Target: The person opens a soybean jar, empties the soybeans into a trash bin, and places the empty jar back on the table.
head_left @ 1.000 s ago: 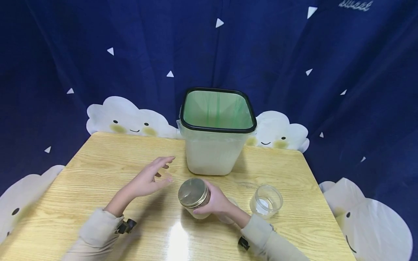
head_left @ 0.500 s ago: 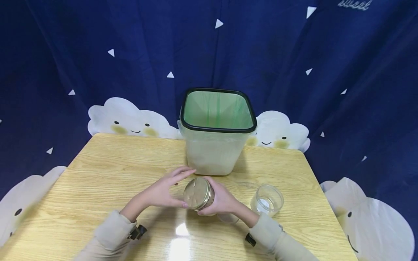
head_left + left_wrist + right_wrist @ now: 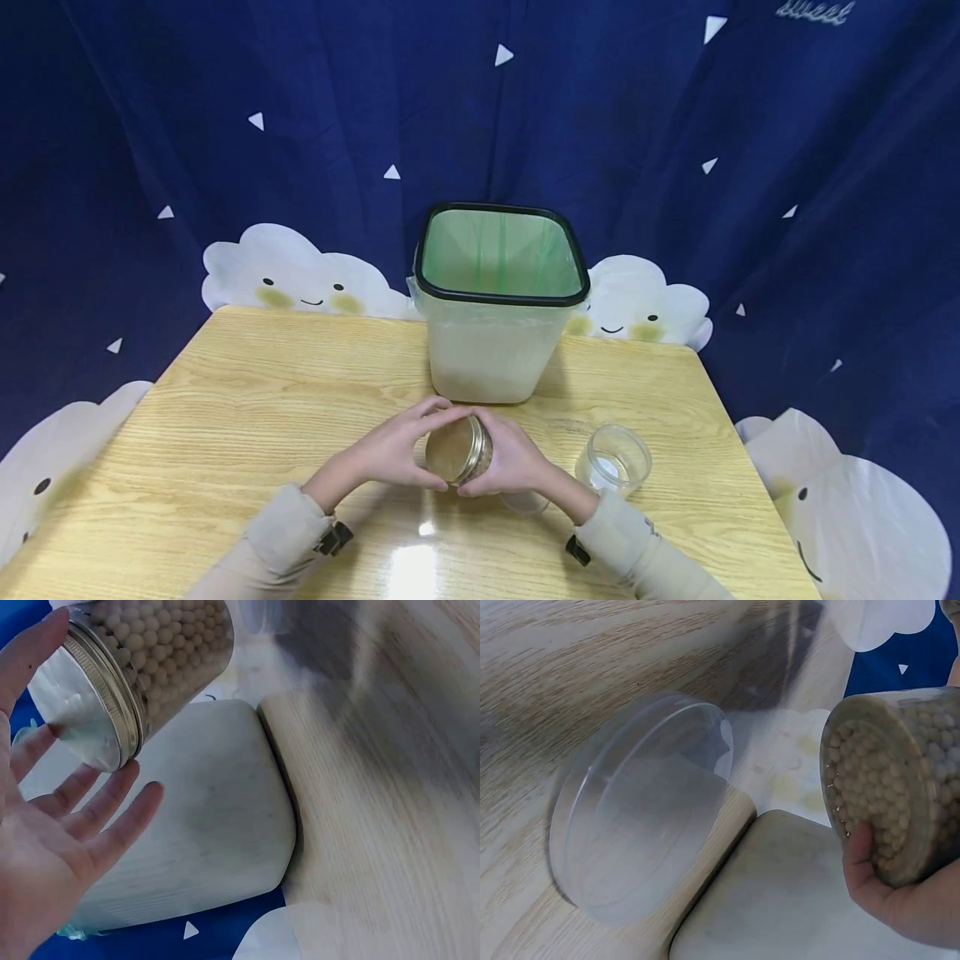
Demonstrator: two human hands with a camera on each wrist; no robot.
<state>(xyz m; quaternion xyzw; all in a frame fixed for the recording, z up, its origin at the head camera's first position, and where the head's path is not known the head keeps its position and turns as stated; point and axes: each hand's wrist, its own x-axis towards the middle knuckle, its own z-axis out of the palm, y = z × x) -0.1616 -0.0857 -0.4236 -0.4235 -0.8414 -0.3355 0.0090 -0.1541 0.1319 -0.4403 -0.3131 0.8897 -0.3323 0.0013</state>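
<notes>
Glass bean jar (image 3: pixel 461 450) tilts lid-leftward, held in right hand (image 3: pixel 512 461)'s grip; left hand (image 3: pixel 392 454) cups its lid

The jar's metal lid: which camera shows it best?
The left wrist view: the metal lid fills the upper left, its ribbed band and pale face clear, with the left hand open beside it. The head view shows the lid small between both hands. The right wrist view shows only the jar's bean-filled base.

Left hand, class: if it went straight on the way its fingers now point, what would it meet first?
The left hand would meet the jar's metal lid almost at once; its fingers already curve round the rim, though actual contact is unclear.
</notes>
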